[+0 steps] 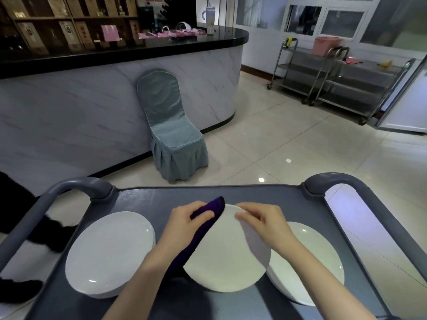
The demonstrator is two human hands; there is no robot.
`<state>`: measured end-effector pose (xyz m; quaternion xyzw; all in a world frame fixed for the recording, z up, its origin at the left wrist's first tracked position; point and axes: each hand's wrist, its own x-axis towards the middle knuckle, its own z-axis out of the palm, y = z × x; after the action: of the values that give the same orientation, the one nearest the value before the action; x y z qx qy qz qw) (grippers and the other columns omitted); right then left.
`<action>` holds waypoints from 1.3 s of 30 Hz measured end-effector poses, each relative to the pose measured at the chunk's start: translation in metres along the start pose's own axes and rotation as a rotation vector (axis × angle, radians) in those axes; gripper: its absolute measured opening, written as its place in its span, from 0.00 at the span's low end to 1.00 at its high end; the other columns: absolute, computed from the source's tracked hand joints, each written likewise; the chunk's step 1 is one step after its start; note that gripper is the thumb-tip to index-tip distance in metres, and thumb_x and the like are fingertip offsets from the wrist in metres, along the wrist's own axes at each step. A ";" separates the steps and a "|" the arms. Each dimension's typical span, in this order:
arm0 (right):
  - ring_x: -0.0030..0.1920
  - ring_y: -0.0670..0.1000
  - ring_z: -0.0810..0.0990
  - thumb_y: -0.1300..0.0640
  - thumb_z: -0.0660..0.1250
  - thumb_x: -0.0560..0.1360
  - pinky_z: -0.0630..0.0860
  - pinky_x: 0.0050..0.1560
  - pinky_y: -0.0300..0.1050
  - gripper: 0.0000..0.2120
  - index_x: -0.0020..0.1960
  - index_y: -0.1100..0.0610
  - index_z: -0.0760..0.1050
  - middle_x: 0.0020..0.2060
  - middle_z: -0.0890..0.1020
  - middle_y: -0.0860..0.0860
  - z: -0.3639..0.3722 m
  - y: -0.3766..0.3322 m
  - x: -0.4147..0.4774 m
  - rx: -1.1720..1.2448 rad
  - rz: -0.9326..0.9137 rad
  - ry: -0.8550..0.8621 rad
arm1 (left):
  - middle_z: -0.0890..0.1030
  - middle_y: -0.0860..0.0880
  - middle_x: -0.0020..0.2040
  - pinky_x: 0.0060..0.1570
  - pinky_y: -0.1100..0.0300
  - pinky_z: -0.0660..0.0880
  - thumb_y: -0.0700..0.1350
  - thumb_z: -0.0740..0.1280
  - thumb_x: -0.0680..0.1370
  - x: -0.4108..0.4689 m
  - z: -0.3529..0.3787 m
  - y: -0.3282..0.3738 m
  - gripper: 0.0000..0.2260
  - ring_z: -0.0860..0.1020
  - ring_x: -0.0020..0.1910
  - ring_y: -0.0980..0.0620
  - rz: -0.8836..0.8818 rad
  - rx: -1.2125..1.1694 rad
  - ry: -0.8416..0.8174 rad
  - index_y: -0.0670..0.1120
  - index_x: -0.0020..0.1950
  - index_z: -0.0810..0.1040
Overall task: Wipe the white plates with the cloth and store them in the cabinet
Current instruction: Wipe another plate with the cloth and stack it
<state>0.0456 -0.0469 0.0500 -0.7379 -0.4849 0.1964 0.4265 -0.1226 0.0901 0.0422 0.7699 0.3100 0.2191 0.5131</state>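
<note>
The left hand (184, 221) grips a purple cloth (204, 228), its fingers (202, 214) curled over the fold and pressing it against the left edge of a white plate (226, 257). The cloth trails back from those fingers along the wrist. The right hand (265, 222) pinches the same plate at its far rim, fingertips (243, 217) bent over the edge just right of the cloth. The plate is tilted, with its near edge resting low on the grey cart tray (150, 199).

The tray is the container here. Left of the left-hand fingers a stack of white plates (108, 252) lies flat in it. Right of the right-hand fingers, partly under the wrist, lies another white plate (307, 266). The held plate sits between the two, overlapping the right one.

Well beyond the fingertips a covered chair (171, 125) stands against a marble-patterned counter (92, 95). Far to the right, steel trolleys (335, 82) carry a pink tub (327, 45) on the top shelf.
</note>
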 end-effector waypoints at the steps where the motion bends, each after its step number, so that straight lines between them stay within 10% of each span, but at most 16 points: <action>1: 0.46 0.47 0.83 0.58 0.70 0.77 0.75 0.51 0.41 0.06 0.51 0.51 0.85 0.42 0.86 0.44 -0.005 0.003 0.000 0.059 0.035 0.053 | 0.85 0.55 0.40 0.41 0.66 0.74 0.44 0.69 0.78 -0.005 0.002 -0.003 0.06 0.80 0.38 0.60 -0.044 -0.080 0.080 0.54 0.44 0.83; 7: 0.50 0.57 0.83 0.59 0.67 0.78 0.78 0.56 0.58 0.11 0.51 0.45 0.85 0.44 0.87 0.49 -0.007 0.013 -0.009 0.287 0.167 0.186 | 0.85 0.49 0.41 0.50 0.44 0.79 0.44 0.66 0.80 -0.024 0.015 -0.020 0.07 0.83 0.45 0.45 -0.302 -0.335 0.291 0.49 0.45 0.82; 15: 0.37 0.46 0.78 0.57 0.68 0.79 0.74 0.46 0.44 0.06 0.48 0.54 0.84 0.36 0.84 0.48 0.009 0.001 -0.003 -0.053 -0.014 -0.108 | 0.84 0.56 0.39 0.40 0.69 0.72 0.44 0.72 0.76 0.003 -0.003 -0.004 0.04 0.79 0.38 0.62 0.007 0.131 -0.076 0.53 0.43 0.83; 20: 0.50 0.47 0.84 0.59 0.70 0.77 0.76 0.54 0.43 0.08 0.51 0.49 0.85 0.44 0.86 0.41 -0.007 0.010 -0.001 0.194 0.141 0.217 | 0.86 0.51 0.41 0.44 0.58 0.78 0.44 0.68 0.79 -0.012 0.007 -0.021 0.05 0.83 0.42 0.52 -0.246 -0.268 0.243 0.49 0.46 0.83; 24: 0.41 0.50 0.79 0.62 0.66 0.78 0.76 0.46 0.47 0.10 0.44 0.51 0.84 0.39 0.85 0.47 0.008 0.007 -0.008 0.568 0.308 0.598 | 0.85 0.46 0.53 0.60 0.44 0.76 0.46 0.66 0.80 -0.027 0.050 -0.034 0.10 0.82 0.54 0.44 -0.527 -0.717 0.372 0.45 0.59 0.80; 29: 0.41 0.50 0.80 0.63 0.64 0.80 0.77 0.45 0.49 0.09 0.54 0.56 0.82 0.39 0.85 0.49 0.034 0.008 -0.030 0.891 0.494 0.564 | 0.86 0.46 0.48 0.50 0.53 0.79 0.42 0.64 0.82 -0.016 0.052 -0.021 0.07 0.82 0.46 0.48 -0.473 -0.797 0.470 0.44 0.51 0.81; 34: 0.33 0.44 0.82 0.67 0.67 0.77 0.78 0.33 0.39 0.12 0.59 0.59 0.74 0.39 0.86 0.47 0.013 0.007 -0.025 0.715 0.420 0.310 | 0.85 0.45 0.45 0.44 0.57 0.77 0.42 0.63 0.82 -0.011 0.022 -0.017 0.08 0.80 0.43 0.50 -0.292 -0.518 0.481 0.45 0.47 0.80; 39: 0.56 0.37 0.80 0.56 0.75 0.73 0.74 0.54 0.31 0.21 0.63 0.44 0.76 0.56 0.83 0.39 -0.029 0.000 0.007 0.087 0.091 0.100 | 0.83 0.58 0.40 0.38 0.70 0.72 0.44 0.65 0.80 -0.002 -0.003 -0.012 0.07 0.79 0.38 0.61 -0.068 -0.106 0.340 0.54 0.46 0.80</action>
<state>0.0693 -0.0532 0.0677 -0.7489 -0.4199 0.1991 0.4724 -0.1288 0.0938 0.0319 0.6827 0.4060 0.3448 0.5003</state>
